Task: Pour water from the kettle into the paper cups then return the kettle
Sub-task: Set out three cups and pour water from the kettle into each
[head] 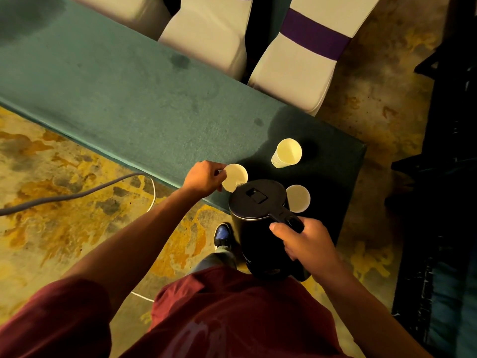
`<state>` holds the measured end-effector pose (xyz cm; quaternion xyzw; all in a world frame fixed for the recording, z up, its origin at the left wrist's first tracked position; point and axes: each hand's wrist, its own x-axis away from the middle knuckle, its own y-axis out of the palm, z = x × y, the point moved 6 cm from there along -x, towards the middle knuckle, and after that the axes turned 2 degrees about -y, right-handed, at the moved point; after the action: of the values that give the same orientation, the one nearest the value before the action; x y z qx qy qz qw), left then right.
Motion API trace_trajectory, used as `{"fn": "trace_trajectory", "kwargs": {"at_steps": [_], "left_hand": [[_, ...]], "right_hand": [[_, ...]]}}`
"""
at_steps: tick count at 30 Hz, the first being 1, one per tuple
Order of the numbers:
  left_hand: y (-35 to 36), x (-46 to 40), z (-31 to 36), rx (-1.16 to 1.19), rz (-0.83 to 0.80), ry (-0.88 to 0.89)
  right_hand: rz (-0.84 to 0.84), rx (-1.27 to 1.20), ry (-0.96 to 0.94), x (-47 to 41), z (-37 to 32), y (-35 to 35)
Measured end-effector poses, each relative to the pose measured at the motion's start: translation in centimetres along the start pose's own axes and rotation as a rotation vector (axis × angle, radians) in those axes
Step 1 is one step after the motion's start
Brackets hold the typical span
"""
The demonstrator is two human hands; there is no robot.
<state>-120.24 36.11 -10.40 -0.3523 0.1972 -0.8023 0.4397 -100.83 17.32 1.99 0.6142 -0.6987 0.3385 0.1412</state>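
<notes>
1. The right hand (307,244) is wrapped around the handle of the black kettle (258,202), low centre of the frame.
2. Its spout points up-left, touching the paper cup (233,175) pinched at its rim by the left hand (205,178).
3. The kettle's long axis runs handle lower right to spout upper left; 2 other cups sit right on the counter (129,99).

Both bare arms reach forward from red short sleeves. The left hand (205,178) is stretched farther out, its fingers (221,174) pinched on the rim of a cup (234,177). The right hand (307,244) sits nearer the body, wrapped around the handle of the kettle (258,215), thumb on top.
</notes>
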Motion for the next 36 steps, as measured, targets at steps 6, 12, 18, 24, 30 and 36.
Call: {"fn": "trace_trajectory", "kwargs": {"at_steps": [6, 12, 18, 24, 30, 36], "left_hand": [[0.06, -0.07, -0.10, 0.006, -0.006, 0.005], [0.11, 0.02, -0.23, 0.065, 0.015, 0.021], [0.19, 0.06, -0.25, 0.112, 0.008, 0.025], [0.23, -0.07, -0.54, 0.118, 0.004, 0.013], [0.24, -0.05, -0.63, 0.124, 0.003, 0.003], [0.11, 0.01, -0.29, 0.126, 0.006, 0.003]], "right_hand": [[-0.012, -0.022, -0.012, 0.07, -0.24, 0.03], [-0.009, -0.022, -0.016, -0.01, -0.39, -0.16], [-0.016, 0.005, -0.016, -0.04, -0.66, -0.21], [-0.026, 0.004, -0.052, -0.12, -0.79, -0.17], [-0.022, 0.026, -0.054, -0.09, -0.75, -0.28], [-0.023, 0.005, -0.041, 0.02, -0.83, -0.59]]}}
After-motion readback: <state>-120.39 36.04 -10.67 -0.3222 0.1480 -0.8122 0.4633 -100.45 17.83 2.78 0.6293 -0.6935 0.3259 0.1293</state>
